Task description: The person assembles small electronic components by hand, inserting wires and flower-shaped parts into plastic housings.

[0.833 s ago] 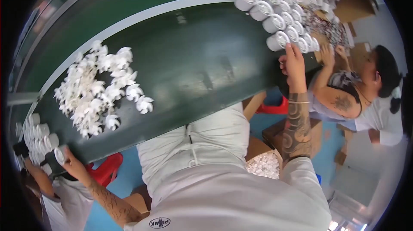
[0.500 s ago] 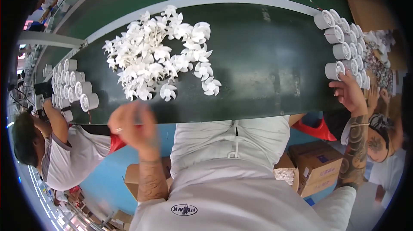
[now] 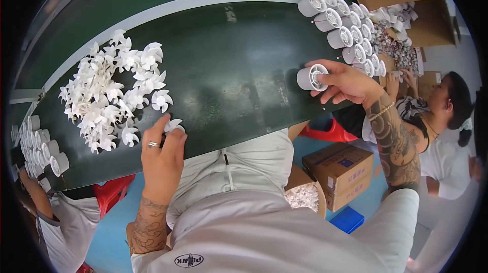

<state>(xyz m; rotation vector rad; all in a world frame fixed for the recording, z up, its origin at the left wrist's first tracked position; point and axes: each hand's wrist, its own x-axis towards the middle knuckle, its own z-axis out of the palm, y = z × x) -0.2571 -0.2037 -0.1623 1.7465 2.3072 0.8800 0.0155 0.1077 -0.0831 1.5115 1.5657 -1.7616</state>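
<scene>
At the tabletop's (image 3: 223, 85) near edge, the left hand (image 3: 161, 155) had its fingers pinched on a white fan wheel (image 3: 173, 125) beside the pile (image 3: 109, 95). The right hand (image 3: 347, 83), toward the right edge, gripped a white cylinder (image 3: 310, 77), its axis lying level, open end facing the camera.

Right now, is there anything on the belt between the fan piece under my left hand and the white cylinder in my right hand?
Nothing visible. The left hand touches a white fan piece; the right hand grips a white cylinder; bare green belt lies between.
</scene>
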